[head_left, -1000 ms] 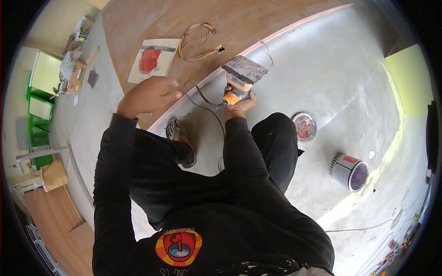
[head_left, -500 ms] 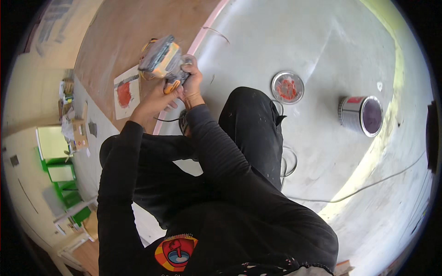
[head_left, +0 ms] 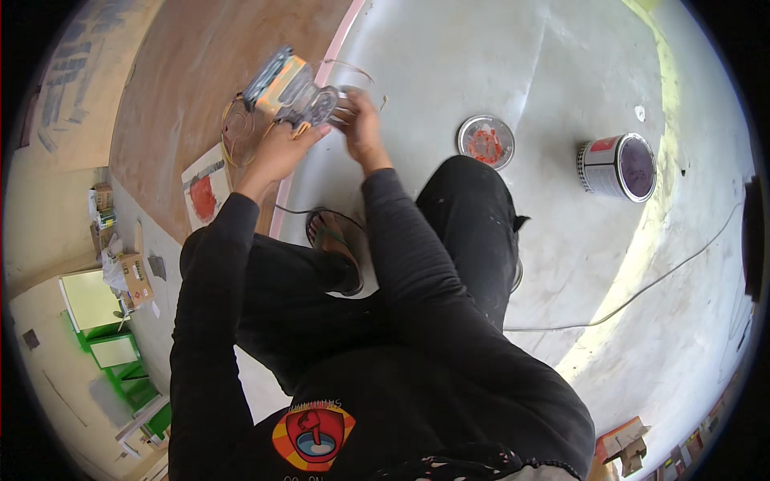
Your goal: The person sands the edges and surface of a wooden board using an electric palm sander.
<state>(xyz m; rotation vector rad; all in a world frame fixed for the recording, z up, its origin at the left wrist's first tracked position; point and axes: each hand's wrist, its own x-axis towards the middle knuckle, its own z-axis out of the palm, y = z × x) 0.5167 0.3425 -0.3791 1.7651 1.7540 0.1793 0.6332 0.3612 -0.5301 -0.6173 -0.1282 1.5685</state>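
My left hand (head_left: 278,152) is wrapped round the lower grip of an orange and black power sander (head_left: 290,90). The tool is tilted, its flat dark pad toward the upper left and its round grey end toward the right. Beside that round end is my right hand (head_left: 361,124), fingers apart and slightly bent; whether the fingertips touch it is hard to tell. An orange cord (head_left: 227,132) loops by the sander over the brown panel (head_left: 172,120). On that panel lies a pale sheet (head_left: 216,167) with a red patch.
A round lid (head_left: 486,143) smeared with red lies beyond my right knee. Farther right stands a metal paint can (head_left: 601,167). A dark cable (head_left: 634,298) crosses the grey floor. My sandalled foot (head_left: 329,236) is below my hands, and cardboard boxes (head_left: 135,280) stand at left.
My right hand has loosened from the sander and shifted right, fingers opening. The left hand still grips the tool. The view has shifted, bringing my foot into fuller sight.
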